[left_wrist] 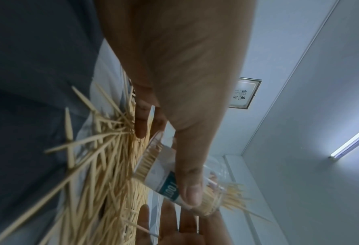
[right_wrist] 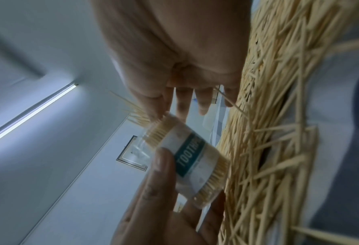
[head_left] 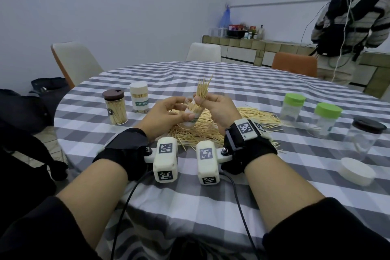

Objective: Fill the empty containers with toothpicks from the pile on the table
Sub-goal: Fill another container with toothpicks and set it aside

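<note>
Held above the pile (head_left: 202, 126), a labelled container (head_left: 190, 115) is gripped by the left hand (head_left: 166, 112) while a toothpick bundle (head_left: 202, 91) is pinched into it by right hand (head_left: 219, 107) fingers. Two jars (head_left: 126, 103) stand filled on the table (head_left: 232, 91); three containers (head_left: 325, 120) appear to await filling.

White chair (head_left: 77, 60), orange chair (head_left: 295, 67), checked tablecloth (head_left: 263, 84), framed picture (left_wrist: 245, 93)

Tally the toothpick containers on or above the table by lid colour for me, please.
Brown lid: 1
White lid: 1
Green lid: 2
Black lid: 1
No lid, held container: 1
Total: 6
</note>
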